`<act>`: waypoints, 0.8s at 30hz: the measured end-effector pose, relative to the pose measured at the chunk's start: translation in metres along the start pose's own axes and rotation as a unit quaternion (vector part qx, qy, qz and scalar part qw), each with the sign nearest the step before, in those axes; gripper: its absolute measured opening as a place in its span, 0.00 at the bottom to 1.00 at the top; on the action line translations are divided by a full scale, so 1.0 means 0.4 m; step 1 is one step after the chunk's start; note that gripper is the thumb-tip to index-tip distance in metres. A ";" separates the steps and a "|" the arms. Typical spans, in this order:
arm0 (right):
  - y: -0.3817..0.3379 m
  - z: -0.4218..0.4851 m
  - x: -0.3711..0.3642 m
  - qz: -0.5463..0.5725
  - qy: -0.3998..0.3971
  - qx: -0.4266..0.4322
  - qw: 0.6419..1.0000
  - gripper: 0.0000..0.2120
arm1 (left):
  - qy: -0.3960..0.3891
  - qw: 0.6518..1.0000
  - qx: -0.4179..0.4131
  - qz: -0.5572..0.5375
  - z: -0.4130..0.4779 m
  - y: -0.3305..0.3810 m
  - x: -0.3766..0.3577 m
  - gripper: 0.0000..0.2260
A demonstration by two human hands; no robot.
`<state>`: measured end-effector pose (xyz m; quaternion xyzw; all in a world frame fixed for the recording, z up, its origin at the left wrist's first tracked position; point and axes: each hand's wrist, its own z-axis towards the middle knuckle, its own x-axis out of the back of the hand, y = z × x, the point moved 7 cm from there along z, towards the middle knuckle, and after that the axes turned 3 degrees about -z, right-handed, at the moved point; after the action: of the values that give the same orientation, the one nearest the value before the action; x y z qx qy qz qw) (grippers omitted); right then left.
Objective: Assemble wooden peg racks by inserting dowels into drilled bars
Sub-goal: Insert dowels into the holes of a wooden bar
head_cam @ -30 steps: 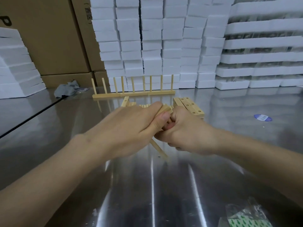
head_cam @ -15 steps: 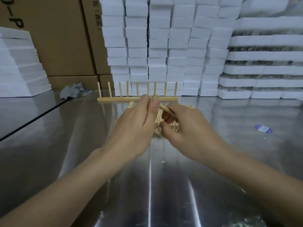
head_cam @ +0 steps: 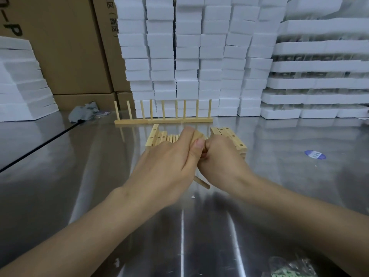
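Back together, left hand and right hand clamp fingers on bar and dowel (bar pile half hidden behind).

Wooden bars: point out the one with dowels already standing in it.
The long bar farthest back: a row of dowels stands upright in it. The nearer stacked bars show only empty holes.

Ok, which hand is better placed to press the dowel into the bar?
Right, probably. The right hand is fisted against the bar, seemingly round the dowel poking out below the hands; the left hand pinches the bar, steadying it.
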<state>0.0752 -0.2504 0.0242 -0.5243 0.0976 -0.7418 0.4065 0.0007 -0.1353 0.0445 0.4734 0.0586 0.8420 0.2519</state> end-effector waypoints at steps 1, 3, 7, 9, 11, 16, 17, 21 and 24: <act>-0.001 -0.001 0.001 0.008 -0.007 0.011 1.000 0.21 | -0.006 1.000 -0.012 0.003 0.002 0.002 0.005 0.14; -0.009 -0.007 -0.001 0.034 -0.036 0.031 0.998 0.18 | -0.022 0.998 -0.045 0.030 0.011 0.005 0.015 0.12; -0.034 -0.003 0.002 0.052 -0.131 0.063 0.988 0.21 | -0.041 0.994 -0.101 0.022 0.026 -0.009 0.023 0.15; -0.037 0.013 0.031 0.021 -0.130 0.093 0.987 0.25 | -0.015 0.994 -0.094 -0.048 0.030 -0.010 0.012 0.18; -0.039 0.024 0.059 -0.033 -0.101 0.146 0.984 0.22 | 0.033 0.993 -0.084 -0.070 0.042 -0.013 0.009 0.19; 0.066 0.053 0.128 -0.102 0.026 0.143 0.984 0.16 | 0.170 0.959 0.017 -0.227 0.057 -0.117 0.083 0.19; 0.093 0.057 0.134 -0.111 0.042 0.129 0.985 0.17 | 0.190 0.941 0.052 -0.275 0.049 -0.148 0.093 0.19; 0.138 0.064 0.097 -0.214 0.041 0.124 0.968 0.19 | 0.234 0.894 0.137 -0.358 0.049 -0.208 0.116 0.21; 0.129 0.067 0.050 -0.273 0.021 0.153 0.949 0.22 | 0.236 0.875 0.160 -0.391 0.058 -0.219 0.112 0.23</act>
<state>0.1215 -0.2908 0.0202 -0.4463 -0.1558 -0.8415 0.2614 0.0332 -0.0413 0.0620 0.2334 0.4301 0.7409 0.4601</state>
